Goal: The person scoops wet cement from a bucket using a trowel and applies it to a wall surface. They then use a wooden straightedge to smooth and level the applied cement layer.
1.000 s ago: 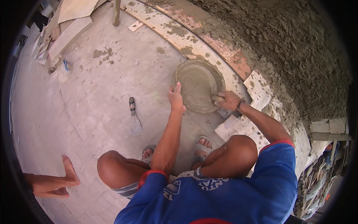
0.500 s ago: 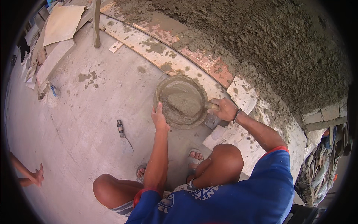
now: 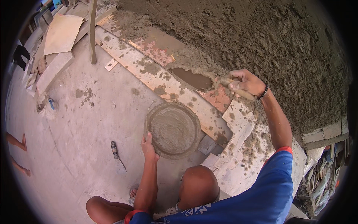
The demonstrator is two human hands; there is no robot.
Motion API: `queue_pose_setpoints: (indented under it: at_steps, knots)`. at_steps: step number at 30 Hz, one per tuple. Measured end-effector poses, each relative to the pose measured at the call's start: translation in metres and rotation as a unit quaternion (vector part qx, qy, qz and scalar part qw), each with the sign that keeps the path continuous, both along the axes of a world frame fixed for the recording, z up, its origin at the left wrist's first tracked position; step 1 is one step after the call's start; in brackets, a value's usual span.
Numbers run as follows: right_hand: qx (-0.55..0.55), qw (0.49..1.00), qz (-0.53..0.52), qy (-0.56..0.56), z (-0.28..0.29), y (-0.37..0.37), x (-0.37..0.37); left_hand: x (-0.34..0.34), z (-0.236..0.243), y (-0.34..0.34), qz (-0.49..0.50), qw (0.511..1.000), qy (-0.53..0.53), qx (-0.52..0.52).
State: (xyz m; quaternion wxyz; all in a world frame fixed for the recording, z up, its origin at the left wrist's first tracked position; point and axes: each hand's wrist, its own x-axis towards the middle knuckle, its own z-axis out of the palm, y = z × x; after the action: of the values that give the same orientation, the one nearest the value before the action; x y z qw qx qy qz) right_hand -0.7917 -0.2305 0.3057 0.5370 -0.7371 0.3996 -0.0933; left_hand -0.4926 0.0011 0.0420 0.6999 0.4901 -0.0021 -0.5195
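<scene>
My left hand (image 3: 149, 148) grips the near-left rim of a round basin (image 3: 152, 120) of wet grey mortar, thumb up along the edge. The basin rests on the floor beside the boards. My right hand (image 3: 248, 84) is closed round the handle of a trowel (image 3: 194, 79). Its smooth brown blade lies low against the foot of the rough mortar-covered wall (image 3: 257, 41), with wet mortar along the blade's upper edge. Mortar partly hides where the blade meets the wall.
Splattered boards (image 3: 138, 71) run along the wall's foot. A dark-handled tool (image 3: 114, 149) with a thin blade lies left of the basin. A post (image 3: 92, 33) stands at the upper left, near stacked sheets (image 3: 63, 33). Another person's bare legs (image 3: 16, 143) show at far left.
My right hand has moved up and right, carrying the trowel from the basin to the wall's foot. My left hand stays on the basin, which now appears lower in view.
</scene>
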Motion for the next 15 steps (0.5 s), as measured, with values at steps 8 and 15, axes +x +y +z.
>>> queue_pose_setpoints:
  at_steps: [8, 15]
  knots:
    - [-0.478, 0.789, -0.300, 0.243, 0.073, -0.115, -0.108, -0.015, 0.006, 0.001, 0.015, 0.999, -0.011, 0.041]
    - [-0.220, 0.955, -0.080, 0.181, -0.006, 0.025, -0.027, -0.017, 0.020, -0.005, 0.004, 1.000, 0.001, 0.029]
